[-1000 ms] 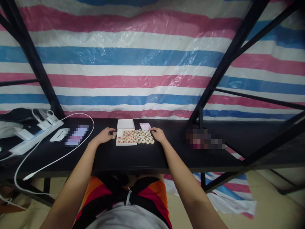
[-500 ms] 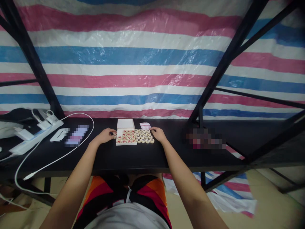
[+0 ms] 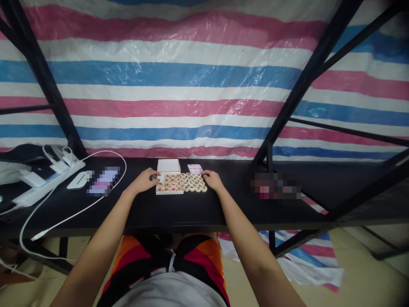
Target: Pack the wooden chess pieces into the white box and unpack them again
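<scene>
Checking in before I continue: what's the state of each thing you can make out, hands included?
White box: open, lid at its far side.
Red-marked pieces: in the box, face up.
Black-marked pieces: outside, grouped beside the box, face up.
Power strip: plugs inserted.
White cable: near end loose.
Left hand: fingers bent at the box's left edge; grip unclear.
Right hand: beside the black-marked pieces; grip unclear.

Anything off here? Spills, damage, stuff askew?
No spill or damage that I can see. The dark-marked pieces sit packed together beside the white box. Mildly untidy: a white cable plug lies loose at the desk's front edge, connected to nothing, and striped sheeting lies crumpled on the floor at right.
</scene>
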Demonstrator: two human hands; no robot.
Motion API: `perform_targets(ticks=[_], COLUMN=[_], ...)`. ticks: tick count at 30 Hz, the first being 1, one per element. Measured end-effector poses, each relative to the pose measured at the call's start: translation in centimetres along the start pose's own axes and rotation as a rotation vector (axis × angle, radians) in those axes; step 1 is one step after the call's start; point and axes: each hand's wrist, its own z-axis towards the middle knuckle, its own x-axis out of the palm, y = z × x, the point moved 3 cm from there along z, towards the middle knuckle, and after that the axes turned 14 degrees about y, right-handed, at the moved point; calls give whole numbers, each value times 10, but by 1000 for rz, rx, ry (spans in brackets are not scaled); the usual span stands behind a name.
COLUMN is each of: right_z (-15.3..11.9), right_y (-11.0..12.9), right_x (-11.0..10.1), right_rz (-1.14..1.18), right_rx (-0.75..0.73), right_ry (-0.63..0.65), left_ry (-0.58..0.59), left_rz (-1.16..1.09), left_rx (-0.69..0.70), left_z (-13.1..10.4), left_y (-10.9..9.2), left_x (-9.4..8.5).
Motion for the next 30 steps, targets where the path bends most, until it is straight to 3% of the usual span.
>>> perform_targets(ticks=[6,22,30], right_z=[-2,-1,0], right_y=[4,2,0], right_x=[-2,-1,-1], right_rz=[15,20,17], right_rx=[-2,-7,3], right_ry=[-7,1,-2], left_ry=[148,108,148], left_rz=[125,256,184], left_rx=[45,-11,-25], left_z=[3,2,2], left_y=[-23,-21,-17], left_x=[11,9,10])
